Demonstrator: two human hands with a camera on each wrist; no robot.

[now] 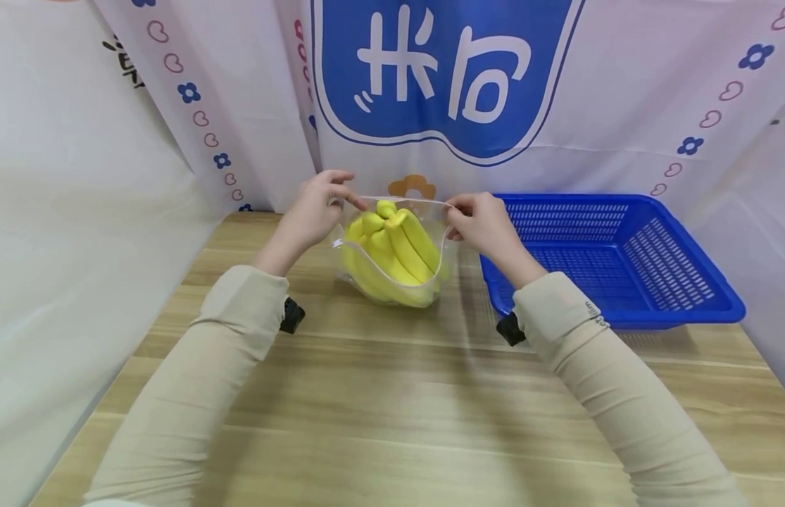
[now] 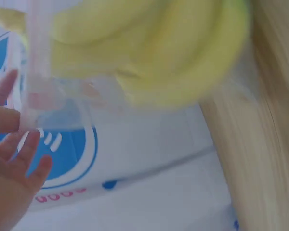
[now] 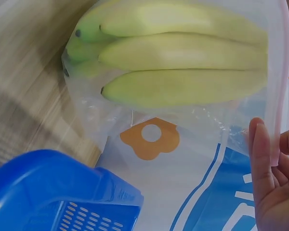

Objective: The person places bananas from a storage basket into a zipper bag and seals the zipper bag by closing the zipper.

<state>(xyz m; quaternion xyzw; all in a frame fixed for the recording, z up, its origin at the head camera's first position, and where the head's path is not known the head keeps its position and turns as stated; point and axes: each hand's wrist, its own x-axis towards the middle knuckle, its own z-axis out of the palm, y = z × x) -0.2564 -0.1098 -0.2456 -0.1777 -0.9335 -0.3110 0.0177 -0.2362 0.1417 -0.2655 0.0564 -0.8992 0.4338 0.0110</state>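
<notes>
A bunch of yellow bananas (image 1: pixel 403 250) is sitting inside a clear bag (image 1: pixel 379 290) on the counter (image 1: pixel 379 401), near the backdrop (image 1: pixel 259 105) and to the left of a blue basket (image 1: pixel 671 315). The bunch's long axis is running up from the counter to the bag's mouth: the joined stem end is pointing upward into the opening, and the dark tips are facing down into the bag's bottom, as the right wrist view is showing.

The left hand (image 1: pixel 315 208) is pinching the bag's rim at one corner between thumb and fingers, with its other fingers spreading apart. The right hand (image 1: pixel 484 225) is pinching the opposite corner, its thumb and forefinger closing on the pale edge strip. Between them the mouth is gaping.

Writing: the backdrop is bearing a blue panel (image 1: pixel 417 118) with large white characters, whose reading cannot be confirmed. Dark characters (image 1: pixel 131 69) at upper left are showing only in part. Small lettering (image 1: pixel 595 315) is running along the right sleeve (image 1: pixel 560 313), too small to read reliably.
</notes>
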